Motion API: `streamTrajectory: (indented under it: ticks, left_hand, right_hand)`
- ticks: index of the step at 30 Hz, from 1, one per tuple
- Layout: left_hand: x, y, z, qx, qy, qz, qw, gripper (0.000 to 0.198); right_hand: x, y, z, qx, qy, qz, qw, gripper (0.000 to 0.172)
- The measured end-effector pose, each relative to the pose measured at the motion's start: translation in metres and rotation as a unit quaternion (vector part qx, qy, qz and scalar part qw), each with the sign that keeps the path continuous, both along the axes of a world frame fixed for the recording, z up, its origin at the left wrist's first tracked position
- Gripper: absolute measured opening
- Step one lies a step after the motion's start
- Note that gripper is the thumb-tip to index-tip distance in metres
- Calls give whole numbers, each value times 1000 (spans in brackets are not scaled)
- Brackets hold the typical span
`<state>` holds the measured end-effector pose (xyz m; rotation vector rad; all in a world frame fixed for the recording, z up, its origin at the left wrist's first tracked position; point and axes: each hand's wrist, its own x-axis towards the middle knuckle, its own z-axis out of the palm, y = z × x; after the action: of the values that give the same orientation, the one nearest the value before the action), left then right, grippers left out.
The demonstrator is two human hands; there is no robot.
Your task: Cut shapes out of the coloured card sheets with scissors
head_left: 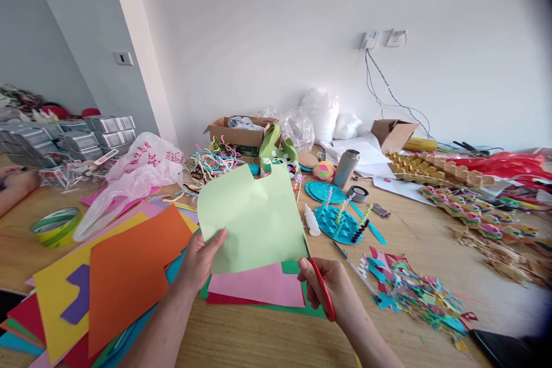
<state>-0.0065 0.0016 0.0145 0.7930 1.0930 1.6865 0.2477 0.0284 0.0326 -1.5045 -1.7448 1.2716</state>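
Note:
A pale green sheet of paper (254, 218), notched along its top edge, is raised above the table. My left hand (200, 259) pinches its lower left corner, thumb on top. Red-handled scissors (321, 287) are in my right hand (330, 284), their blades at the sheet's lower right edge. How far the blades are parted I cannot tell. Beneath the sheet lie pink paper (259, 286) and green paper (314, 306). To the left, orange paper (133, 270) tops a pile of coloured sheets, with a purple cut piece (77, 299) beside it.
Paper scraps (418, 293) and a pen-like tool (351, 261) lie at right. Behind stand a blue disc with fuzzy stems (336, 221), a white glue bottle (311, 221) and a metal flask (346, 168). Green-yellow tape (56, 225) is left, near another person's arm (17, 184).

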Motion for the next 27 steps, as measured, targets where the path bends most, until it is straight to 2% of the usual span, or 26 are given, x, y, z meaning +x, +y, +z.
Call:
streamTrajectory:
  ticks: [20,27]
  left_hand:
    - [-1,-3,1,-17,23,-31,999,40]
    - [-1,-1,0,-13,21,-38,999,40]
  right_hand:
    - [4,3,-6,24,14,37,999,63]
    - [4,2,-5,16,27,22,999,62]
